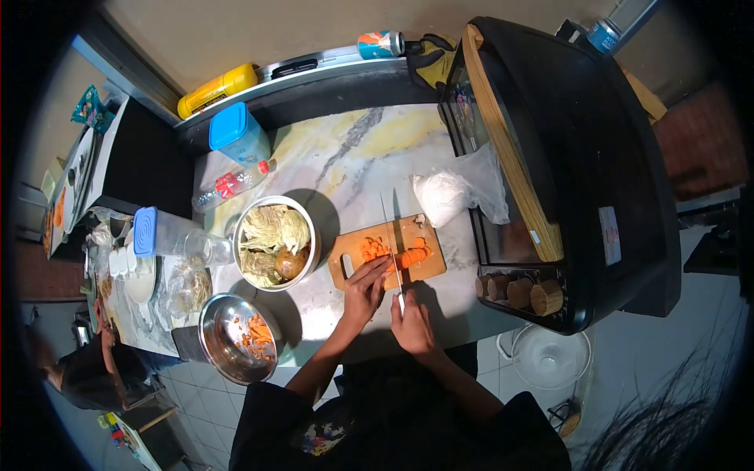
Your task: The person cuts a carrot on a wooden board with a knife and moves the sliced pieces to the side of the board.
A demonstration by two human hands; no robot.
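An orange cutting board (342, 250) lies on the marble counter. On it are cut carrot pieces (374, 249) and a carrot (411, 257). My right hand (414, 322) is closed round the handle of a knife (390, 235), whose long blade crosses the carrot and points away from me. My left hand (364, 292) rests at the board's near edge, its fingertips on the carrot's left end beside the blade. To the left stand a white pot (316, 253) with cabbage and a brown round item, and a steel bowl (210, 334) with orange bits.
Beyond the board lies a plastic bag of white stuff (441, 198), next to a large black oven (581, 180). A bottle (236, 187), a blue-lidded container (239, 135) and a clear container (169, 234) stand left. Another person (90, 365) is at far left.
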